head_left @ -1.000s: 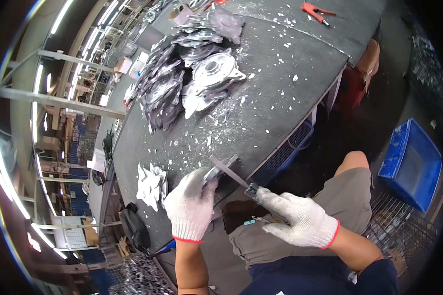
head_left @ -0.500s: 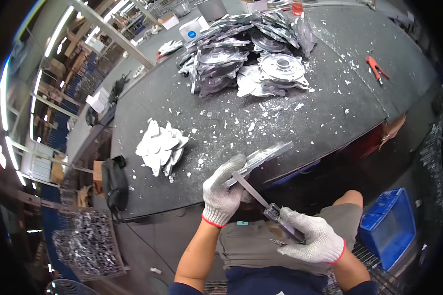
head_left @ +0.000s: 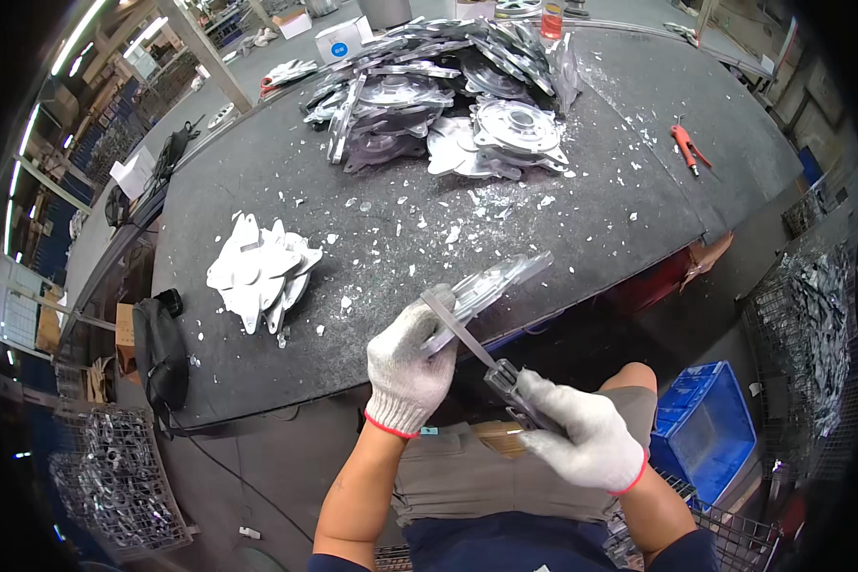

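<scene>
One wire-mesh basket (head_left: 114,481) at far left, on the floor, loaded with shiny metal parts. Black bag (head_left: 162,353) next, upright against the left end of the dark worktable (head_left: 601,229). Then a small stack of bright flat metal plates (head_left: 262,272), pointed lobes sticking out, lying on the tabletop. White box with a blue round sticker (head_left: 341,43) farther back. Left hand (head_left: 410,367), in a white knit glove with red cuff trim, closed on the near end of a flat metal casting (head_left: 500,281), pinching it, thumb on top. Casting is over the worktable's near edge, tilted, free end pointing up and to the right. Large heap of lobed metal castings (head_left: 410,91) behind, overlapping, round-centred one on the front right side. Pale flakes (head_left: 453,234) scattered across the tabletop between heap and hands. Flat-bladed hand tool (head_left: 499,375): blade crosses the casting's near end beside the left thumb; cannot tell how hard it bears. Right hand (head_left: 582,434), same glove type, fingers wrapped around the tool's dark handle. Red air gun (head_left: 688,151) on the tabletop, well apart from both hands. Blue plastic crate (head_left: 705,434) below, beside the person's knee. Another mesh basket (head_left: 815,334) at far right, also full of metal parts.
</scene>
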A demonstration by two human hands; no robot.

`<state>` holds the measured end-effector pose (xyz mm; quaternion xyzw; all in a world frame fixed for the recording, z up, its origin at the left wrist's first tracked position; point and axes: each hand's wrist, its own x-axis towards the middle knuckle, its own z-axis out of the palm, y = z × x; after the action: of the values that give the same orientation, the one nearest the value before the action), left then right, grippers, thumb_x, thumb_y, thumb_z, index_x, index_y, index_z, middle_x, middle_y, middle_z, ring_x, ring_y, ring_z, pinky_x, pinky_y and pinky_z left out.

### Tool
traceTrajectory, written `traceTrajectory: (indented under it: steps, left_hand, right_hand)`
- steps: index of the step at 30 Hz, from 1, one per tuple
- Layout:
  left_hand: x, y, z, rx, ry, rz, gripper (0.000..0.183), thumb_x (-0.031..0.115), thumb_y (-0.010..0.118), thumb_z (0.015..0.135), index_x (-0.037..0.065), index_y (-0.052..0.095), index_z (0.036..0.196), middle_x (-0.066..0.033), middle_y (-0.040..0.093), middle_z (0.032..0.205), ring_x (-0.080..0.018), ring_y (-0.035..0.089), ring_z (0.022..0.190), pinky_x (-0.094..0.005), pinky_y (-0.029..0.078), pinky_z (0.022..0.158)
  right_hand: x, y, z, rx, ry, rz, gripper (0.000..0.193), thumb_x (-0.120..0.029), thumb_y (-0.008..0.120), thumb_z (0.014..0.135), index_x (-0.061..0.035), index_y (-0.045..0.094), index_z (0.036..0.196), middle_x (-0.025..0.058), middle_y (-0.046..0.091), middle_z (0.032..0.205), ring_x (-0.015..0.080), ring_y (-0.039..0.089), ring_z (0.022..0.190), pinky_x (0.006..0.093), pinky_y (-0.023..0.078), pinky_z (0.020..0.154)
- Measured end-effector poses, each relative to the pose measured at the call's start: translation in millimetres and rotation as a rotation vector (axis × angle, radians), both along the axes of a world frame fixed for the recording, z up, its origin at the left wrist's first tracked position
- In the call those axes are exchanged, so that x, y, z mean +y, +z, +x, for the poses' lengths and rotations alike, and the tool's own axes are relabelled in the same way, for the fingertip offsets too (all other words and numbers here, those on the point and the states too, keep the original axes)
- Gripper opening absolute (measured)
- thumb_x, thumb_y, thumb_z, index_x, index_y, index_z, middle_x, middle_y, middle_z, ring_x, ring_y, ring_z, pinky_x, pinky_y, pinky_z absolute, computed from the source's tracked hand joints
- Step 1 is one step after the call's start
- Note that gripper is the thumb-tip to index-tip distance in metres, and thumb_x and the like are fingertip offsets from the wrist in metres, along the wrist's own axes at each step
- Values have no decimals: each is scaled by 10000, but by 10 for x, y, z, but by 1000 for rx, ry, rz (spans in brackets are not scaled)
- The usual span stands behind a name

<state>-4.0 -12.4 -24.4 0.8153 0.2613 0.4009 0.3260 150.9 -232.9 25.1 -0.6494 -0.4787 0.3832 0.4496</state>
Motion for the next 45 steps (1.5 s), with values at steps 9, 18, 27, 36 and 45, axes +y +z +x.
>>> traceTrajectory:
  steps: [9, 18, 27, 36, 45]
  left_hand:
    - [23, 155, 48, 15, 6, -57, 429, 17, 820, 883, 79, 761, 1304, -160, 787, 1295, -361, 797, 1123, -392, 656, 914]
    - [-5, 178, 44, 53, -36, -13, 456, 24, 791, 870, 108, 766, 1318, -150, 781, 1308, -379, 776, 1150, -401, 651, 937]
    - [50, 186, 70, 22, -40, -50, 420, 26, 798, 890, 93, 774, 1303, -153, 789, 1293, -375, 783, 1141, -395, 649, 924]
    - [42, 200, 30, 25, -36, -67, 384, 28, 798, 913, 82, 777, 1293, -152, 793, 1289, -368, 782, 1154, -390, 644, 937]
    - [0, 227, 58, 44, -51, -99, 399, 1, 813, 945, -10, 755, 1339, -197, 812, 1264, -253, 810, 1133, -359, 628, 963]
  right_hand:
    - [-5, 445, -18, -410, 77, -118, 618, -202, 930, 868, -94, 723, 1440, 157, 759, 1099, 314, 804, 909, 386, 648, 798]
    - [-50, 204, 98, 579, -75, -253, 587, -138, 850, 969, -29, 664, 1515, 154, 770, 1301, 176, 789, 918, 351, 637, 787]
    - [-28, 152, -46, -915, -54, 142, 525, -80, 814, 860, -253, 782, 1355, 82, 656, 903, 239, 689, 594, 365, 568, 543]
    - [0, 202, -2, -888, 17, 52, 499, -22, 858, 846, -113, 778, 1330, 99, 731, 977, 239, 721, 740, 339, 564, 609]
    - [-109, -9, 29, 586, -60, -247, 679, -54, 805, 1006, 14, 530, 1624, 175, 729, 1445, 177, 759, 1173, 328, 598, 997]
